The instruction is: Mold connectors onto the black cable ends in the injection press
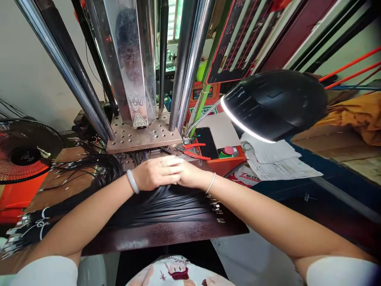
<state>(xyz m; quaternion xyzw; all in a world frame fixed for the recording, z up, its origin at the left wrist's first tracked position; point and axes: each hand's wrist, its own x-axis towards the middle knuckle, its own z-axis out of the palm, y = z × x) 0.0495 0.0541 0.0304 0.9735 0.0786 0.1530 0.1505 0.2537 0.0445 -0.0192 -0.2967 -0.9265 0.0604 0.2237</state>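
Note:
My left hand [156,172] lies over my right hand [189,176] at the front of a press machine's perforated metal plate [143,137]. Both hands rest on a spread of black cables [166,206] that lie across the dark work plate [166,234]. The left fingers stretch flat over the right hand; the right hand's fingers are hidden under them. A pale bangle is on my left wrist and a thin bracelet on my right. The cable ends at the right carry small metal connectors [216,206].
A bundle of black cables [89,167] lies at the left, with a tied bundle [26,228] near the front left. A black desk lamp [276,105] hangs at the right. Red-handled pliers [193,151], a phone [206,142], a red button [228,150], papers [274,159] and a fan [25,153] surround the machine.

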